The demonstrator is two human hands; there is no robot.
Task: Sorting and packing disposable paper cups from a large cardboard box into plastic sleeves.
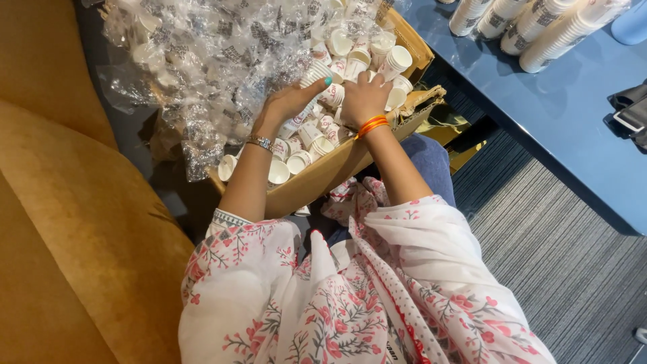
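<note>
Head view looks down on a person seated on a mustard sofa, w/ a cardboard box on the lap, full of loose small paper cups. Left hand is curled around a short stack of cups, fingers closed on it, stack tilted toward the box's far side. Right hand sits just beside it, palm down on the cups; can't tell if it grips one or only rests. Hands are close, not touching. Crumpled clear plastic wrap is heaped over the box's left and far part. Long cup stacks lie on the blue table, well apart. Risks, IMO: box sits tilted over the knee, so it could slide and spill cups; wrap could snag fingers; a tight squeeze may crush the thin cups.
</note>
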